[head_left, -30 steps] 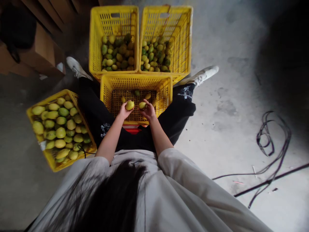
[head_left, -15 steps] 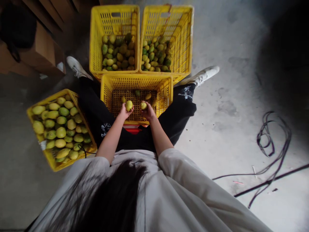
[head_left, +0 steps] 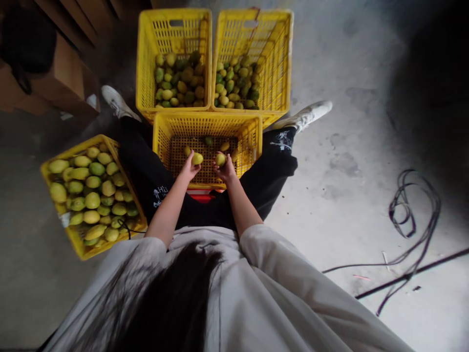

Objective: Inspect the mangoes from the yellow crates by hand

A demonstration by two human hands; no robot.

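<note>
Over the near yellow crate (head_left: 208,187) both of my hands are raised, side by side and apart. My left hand (head_left: 190,167) holds a yellow lemon (head_left: 197,158). In my right hand (head_left: 225,169) rests another yellow-green lemon (head_left: 220,159), with fingers around its lower side. Inside the crate below lie a dark green fruit (head_left: 208,141), a yellow one (head_left: 224,146) and others partly hidden by my hands.
Two taller yellow crates, the left one (head_left: 143,58) and the right one (head_left: 286,63), stand beyond, partly filled with fruit. A tilted crate (head_left: 86,253) of larger lemons sits at left. Cardboard boxes (head_left: 68,73) are upper left; black cable (head_left: 427,234) lies on the right floor.
Both lemons have turned in my hands. The left one now lies more sideways, and the right one sits slightly further right. The crates have not moved.
</note>
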